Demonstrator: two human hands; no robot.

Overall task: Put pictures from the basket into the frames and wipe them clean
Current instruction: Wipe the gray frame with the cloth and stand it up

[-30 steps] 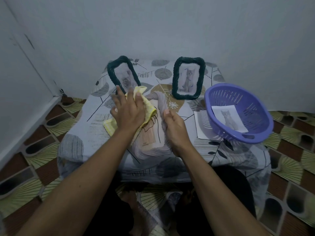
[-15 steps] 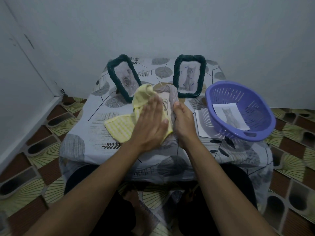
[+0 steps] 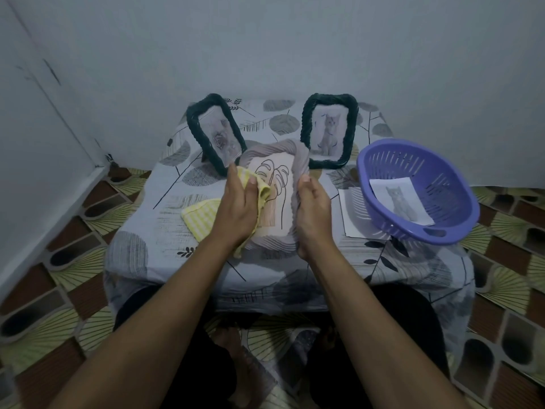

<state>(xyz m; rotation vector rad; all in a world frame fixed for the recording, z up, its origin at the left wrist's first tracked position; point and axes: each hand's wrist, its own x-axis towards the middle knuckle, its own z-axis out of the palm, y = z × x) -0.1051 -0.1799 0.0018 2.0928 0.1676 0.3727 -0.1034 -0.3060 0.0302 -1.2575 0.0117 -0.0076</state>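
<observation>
Bench [image 3: 141,231] carried the purple basket [image 3: 436,172] at my right. The grey frame [image 3: 295,156] stood tilted between my grips near the middle: my right grip [image 3: 312,208] clasped its right edge, my left grip [image 3: 239,208] pinched the yellow cloth [image 3: 203,216] against its left side. One cat picture [image 3: 401,202] lay inside the basket, well apart from both.

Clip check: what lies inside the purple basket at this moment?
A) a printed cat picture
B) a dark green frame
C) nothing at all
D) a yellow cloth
A: a cat picture lies on the bottom of the purple basket, while the left hand holds the yellow cloth against the grey frame on the table.
</observation>
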